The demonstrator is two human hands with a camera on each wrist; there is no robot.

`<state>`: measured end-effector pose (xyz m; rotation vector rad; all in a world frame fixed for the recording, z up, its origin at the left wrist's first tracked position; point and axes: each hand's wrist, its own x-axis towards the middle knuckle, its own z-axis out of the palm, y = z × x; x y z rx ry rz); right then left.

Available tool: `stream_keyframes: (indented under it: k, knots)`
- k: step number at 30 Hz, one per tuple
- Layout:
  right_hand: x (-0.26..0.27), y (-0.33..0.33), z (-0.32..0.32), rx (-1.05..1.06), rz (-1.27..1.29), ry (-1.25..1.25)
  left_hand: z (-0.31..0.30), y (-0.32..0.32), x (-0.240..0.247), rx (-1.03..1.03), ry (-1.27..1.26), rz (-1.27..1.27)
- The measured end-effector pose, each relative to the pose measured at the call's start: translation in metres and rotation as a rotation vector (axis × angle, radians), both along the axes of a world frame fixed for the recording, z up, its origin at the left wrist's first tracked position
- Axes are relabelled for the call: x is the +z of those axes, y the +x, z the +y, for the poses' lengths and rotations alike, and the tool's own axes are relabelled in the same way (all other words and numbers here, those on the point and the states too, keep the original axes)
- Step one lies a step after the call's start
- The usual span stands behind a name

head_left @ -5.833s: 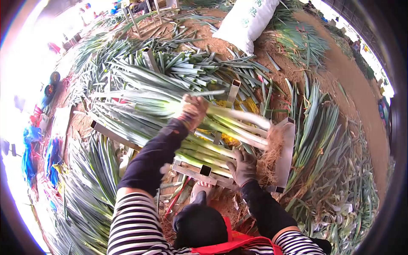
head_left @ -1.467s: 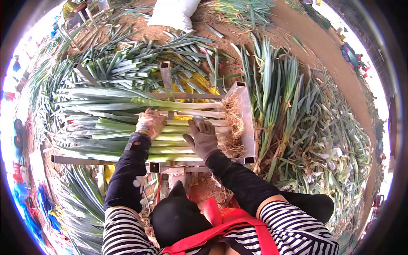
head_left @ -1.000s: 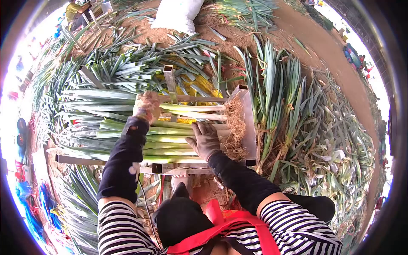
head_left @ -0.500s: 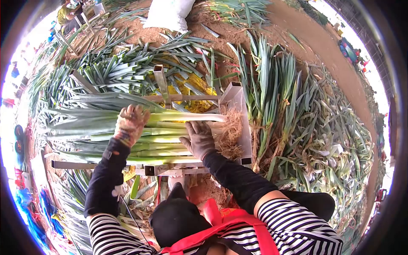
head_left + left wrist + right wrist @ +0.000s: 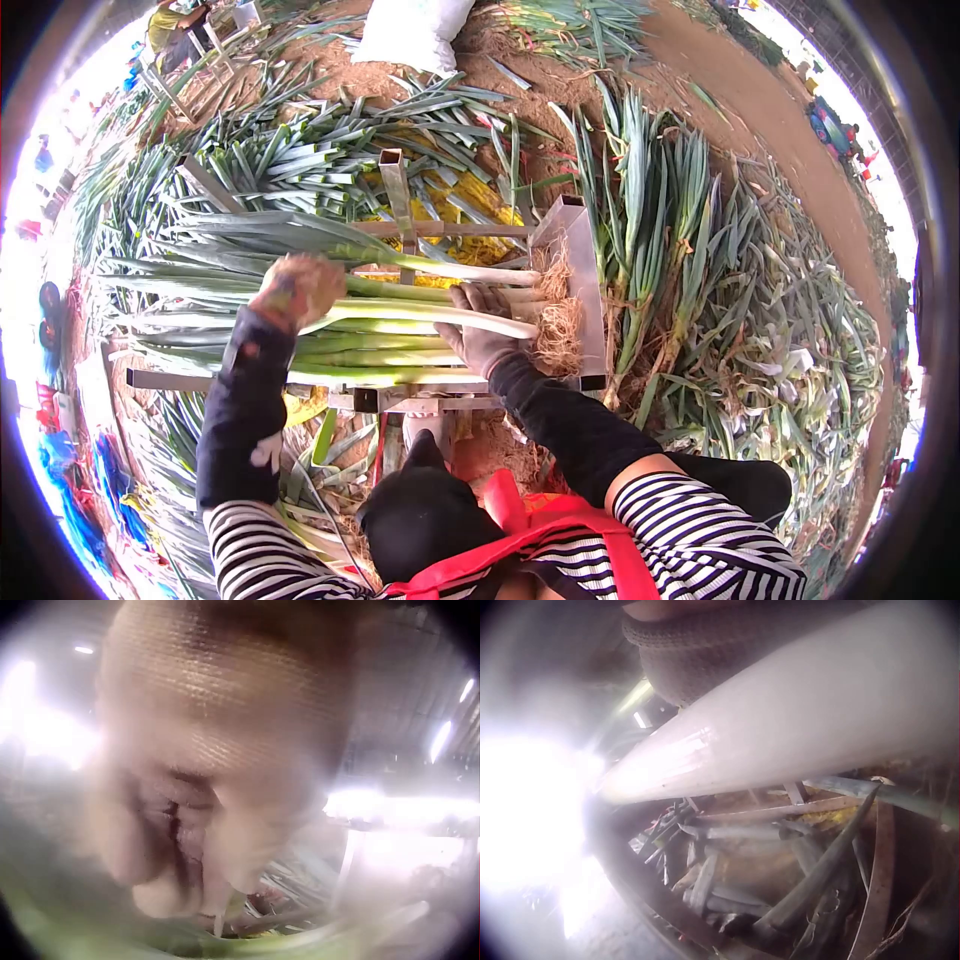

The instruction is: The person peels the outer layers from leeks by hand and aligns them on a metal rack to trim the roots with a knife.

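Observation:
Leeks lie side by side across a metal frame (image 5: 408, 217), roots against the metal end plate (image 5: 586, 290). My left hand (image 5: 298, 290) grips a leek (image 5: 430, 315) by its green part, seen curled and blurred in the left wrist view (image 5: 210, 750). This leek's white stalk slants over my gloved right hand (image 5: 480, 335). That hand lies on the other leeks near the roots (image 5: 560, 330), fingers extended and partly hidden. In the right wrist view the pale stalk (image 5: 780, 712) crosses close in front of the glove (image 5: 697, 660).
Cut leek leaves (image 5: 300, 150) are heaped beyond the frame. More leeks (image 5: 640, 200) and a pile of leaves (image 5: 790, 370) lie at the right. A white sack (image 5: 410, 35) stands at the back; a person (image 5: 172, 28) is at the far left.
My left hand has shifted slightly toward the body. A leek's white stalk now lies across my right hand, which has stayed on the row. Another leek rests at the far side.

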<state>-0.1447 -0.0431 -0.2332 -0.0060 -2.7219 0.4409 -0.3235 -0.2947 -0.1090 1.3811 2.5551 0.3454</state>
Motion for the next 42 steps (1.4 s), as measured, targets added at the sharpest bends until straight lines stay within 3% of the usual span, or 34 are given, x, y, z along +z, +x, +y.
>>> stream_keyframes:
  k: [2, 6, 8, 10, 12, 19, 20, 28, 31, 32, 37, 39, 40, 42]
  knots:
    - [0.000, -0.001, -0.001, 0.003, -0.002, -0.031, 0.032, -0.036, -0.026, -0.067, -0.125, 0.347]
    - [-0.003, 0.000, -0.001, -0.009, -0.020, -0.028, 0.065, -0.104, -0.120, -0.130, 0.018, 0.419]
    - [-0.004, 0.001, -0.001, -0.023, -0.017, -0.025, 0.080, -0.102, -0.137, -0.163, -0.131, 0.407]
    - [-0.006, 0.000, 0.000, -0.019, 0.000, -0.027, 0.094, -0.092, -0.129, -0.189, -0.289, 0.401]
    - [-0.008, 0.000, 0.001, -0.025, -0.001, -0.023, 0.114, -0.082, -0.102, -0.093, -0.752, 0.343]
    - [-0.002, 0.002, 0.001, -0.025, -0.088, -0.088, 0.113, -0.057, -0.091, -0.063, -0.433, 0.357]
    - [-0.004, 0.003, 0.000, -0.027, -0.076, -0.110, 0.110, -0.046, -0.085, -0.194, -0.348, 0.480]
    - [-0.003, 0.004, 0.003, -0.001, -0.085, -0.093, 0.113, -0.027, -0.045, -0.133, -0.653, 0.082]
    - [-0.005, 0.002, 0.002, 0.002, -0.096, -0.096, 0.108, -0.027, -0.060, -0.186, -0.542, -0.040]
    - [-0.007, 0.001, 0.002, 0.001, -0.056, -0.097, 0.111, -0.027, -0.061, -0.138, -0.636, -0.120]
    - [0.011, -0.002, 0.004, 0.025, -0.104, -0.070, 0.106, -0.030, -0.072, -0.152, -0.575, -0.144]
    - [0.010, -0.012, 0.002, -0.037, 0.136, -0.061, 0.105, -0.038, -0.088, -0.173, -0.619, -0.144]
    - [0.007, -0.019, 0.001, -0.075, 0.059, -0.046, 0.099, -0.043, -0.097, -0.267, -0.490, -0.102]
    - [-0.001, -0.026, 0.001, -0.119, -0.038, -0.002, 0.100, -0.037, -0.092, -0.235, -0.527, -0.071]
